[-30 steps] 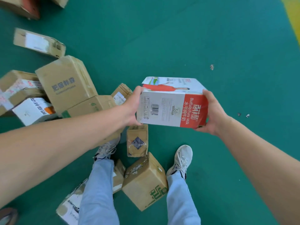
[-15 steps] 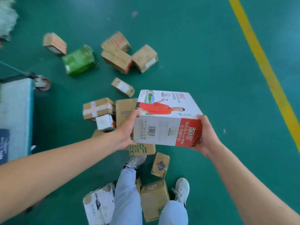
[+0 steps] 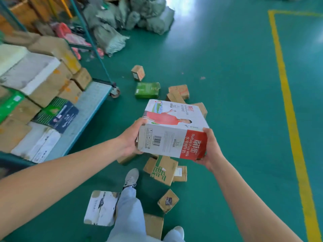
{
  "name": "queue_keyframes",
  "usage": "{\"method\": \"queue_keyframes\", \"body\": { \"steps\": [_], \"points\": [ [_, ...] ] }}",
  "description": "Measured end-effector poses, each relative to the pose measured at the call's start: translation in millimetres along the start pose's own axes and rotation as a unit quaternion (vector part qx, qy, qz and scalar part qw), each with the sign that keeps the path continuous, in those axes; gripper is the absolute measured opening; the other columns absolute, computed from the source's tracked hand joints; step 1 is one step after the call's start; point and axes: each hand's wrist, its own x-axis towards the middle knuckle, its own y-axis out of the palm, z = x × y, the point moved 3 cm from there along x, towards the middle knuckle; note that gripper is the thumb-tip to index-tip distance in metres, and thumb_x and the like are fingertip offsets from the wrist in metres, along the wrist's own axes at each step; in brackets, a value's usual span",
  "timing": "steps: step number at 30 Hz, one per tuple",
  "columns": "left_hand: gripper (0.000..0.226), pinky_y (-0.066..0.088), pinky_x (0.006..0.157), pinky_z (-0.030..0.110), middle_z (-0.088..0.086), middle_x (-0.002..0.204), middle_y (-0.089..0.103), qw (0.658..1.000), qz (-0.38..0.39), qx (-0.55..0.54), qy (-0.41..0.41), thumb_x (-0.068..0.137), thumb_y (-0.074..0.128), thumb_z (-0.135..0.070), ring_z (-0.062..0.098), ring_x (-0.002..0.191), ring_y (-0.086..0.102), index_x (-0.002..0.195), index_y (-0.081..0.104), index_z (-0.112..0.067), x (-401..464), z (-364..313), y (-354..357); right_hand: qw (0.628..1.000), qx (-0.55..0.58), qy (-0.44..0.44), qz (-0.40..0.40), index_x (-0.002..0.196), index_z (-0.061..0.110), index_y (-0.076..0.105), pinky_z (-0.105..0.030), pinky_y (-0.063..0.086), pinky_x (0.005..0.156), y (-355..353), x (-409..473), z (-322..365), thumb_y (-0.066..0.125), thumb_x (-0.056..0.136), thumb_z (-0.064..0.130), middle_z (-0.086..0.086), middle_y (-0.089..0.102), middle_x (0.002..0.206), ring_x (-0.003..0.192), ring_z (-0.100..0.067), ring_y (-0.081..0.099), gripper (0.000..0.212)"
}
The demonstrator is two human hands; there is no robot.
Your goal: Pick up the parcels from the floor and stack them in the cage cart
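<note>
While both hands clamp its ends, milk carton [image 3: 172, 130] hangs between.

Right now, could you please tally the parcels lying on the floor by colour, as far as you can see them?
Brown cardboard parcels: 9
Green parcel: 1
White parcel: 1
Total: 11 visible; the carried milk box may hide more.

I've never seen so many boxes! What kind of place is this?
Probably a parcel sorting warehouse. Cardboard parcels lie scattered on a green painted floor with a yellow line, and a wheeled cage cart is stacked with boxes.
</note>
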Motion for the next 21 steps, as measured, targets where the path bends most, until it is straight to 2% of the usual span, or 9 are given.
{"method": "queue_keyframes", "body": {
  "steps": [3, 6, 10, 13, 15, 16, 18, 21],
  "points": [
    [0.031, 0.05, 0.1, 0.052, 0.011, 0.099, 0.067, 0.999, -0.026, -0.029, 0.018, 0.09, 0.052, -0.055, 0.034, 0.104, 0.064, 0.091, 0.058, -0.025, -16, -6, -35, 0.999, -0.025, -0.016, 0.027, 0.126, 0.022, 0.06, -0.055, 0.056, 0.091, 41, -4, 11, 0.056, 0.088, 0.065, -0.009, 0.077, 0.103, 0.096, -0.031, 0.074, 0.058],
    [0.029, 0.052, 0.091, 0.048, 0.008, 0.093, 0.067, 0.995, -0.058, -0.076, 0.03, 0.089, 0.055, -0.054, 0.033, 0.097, 0.064, 0.087, 0.059, -0.026, -23, -9, -80, 0.996, -0.057, -0.03, 0.053, 0.127, 0.022, 0.06, -0.056, 0.055, 0.093, 93, -3, 21, 0.056, 0.088, 0.065, -0.01, 0.077, 0.108, 0.1, -0.031, 0.073, 0.058],
    [0.031, 0.045, 0.107, 0.053, 0.006, 0.086, 0.066, 0.98, -0.107, -0.163, 0.031, 0.089, 0.057, -0.056, 0.032, 0.101, 0.063, 0.077, 0.059, -0.027, -14, -10, -168, 0.99, -0.108, -0.038, 0.083, 0.126, 0.021, 0.06, -0.057, 0.054, 0.094, 195, 12, 29, 0.055, 0.089, 0.065, -0.011, 0.077, 0.106, 0.099, -0.032, 0.073, 0.058],
    [0.039, 0.046, 0.108, 0.053, 0.003, 0.096, 0.075, 0.969, -0.135, -0.205, 0.035, 0.09, 0.057, -0.07, 0.031, 0.11, 0.066, 0.083, 0.069, -0.033, 4, -18, -232, 0.984, -0.139, -0.036, 0.105, 0.125, 0.02, 0.061, -0.051, 0.057, 0.083, 273, 26, 35, 0.054, 0.091, 0.063, -0.011, 0.077, 0.107, 0.098, -0.032, 0.073, 0.055],
    [0.047, 0.048, 0.105, 0.051, 0.002, 0.101, 0.077, 0.963, -0.147, -0.226, 0.026, 0.087, 0.056, -0.077, 0.029, 0.109, 0.068, 0.088, 0.07, -0.033, 19, -31, -284, 0.979, -0.162, -0.038, 0.114, 0.122, 0.019, 0.062, -0.051, 0.057, 0.08, 336, 41, 39, 0.051, 0.094, 0.06, -0.013, 0.077, 0.108, 0.097, -0.033, 0.074, 0.051],
    [0.049, 0.049, 0.105, 0.052, 0.003, 0.105, 0.077, 0.961, -0.151, -0.232, 0.022, 0.085, 0.058, -0.079, 0.029, 0.11, 0.068, 0.092, 0.071, -0.032, 21, -33, -297, 0.979, -0.16, -0.038, 0.12, 0.122, 0.018, 0.061, -0.052, 0.058, 0.081, 351, 46, 40, 0.051, 0.096, 0.058, -0.015, 0.076, 0.11, 0.098, -0.034, 0.073, 0.049],
    [0.051, 0.05, 0.104, 0.053, 0.005, 0.114, 0.076, 0.955, -0.162, -0.248, 0.012, 0.081, 0.063, -0.078, 0.029, 0.113, 0.068, 0.103, 0.07, -0.031, 41, -51, -364, 0.975, -0.175, -0.024, 0.138, 0.125, 0.015, 0.059, -0.047, 0.059, 0.074, 429, 66, 45, 0.051, 0.097, 0.054, -0.017, 0.075, 0.114, 0.097, -0.034, 0.073, 0.049],
    [0.053, 0.054, 0.096, 0.049, 0.008, 0.118, 0.074, 0.946, -0.186, -0.264, 0.005, 0.078, 0.068, -0.075, 0.03, 0.111, 0.068, 0.108, 0.068, -0.03, 61, -76, -448, 0.968, -0.191, -0.016, 0.162, 0.126, 0.011, 0.059, -0.04, 0.057, 0.063, 526, 79, 54, 0.049, 0.1, 0.049, -0.015, 0.074, 0.104, 0.085, -0.029, 0.073, 0.048]
  ]
}}
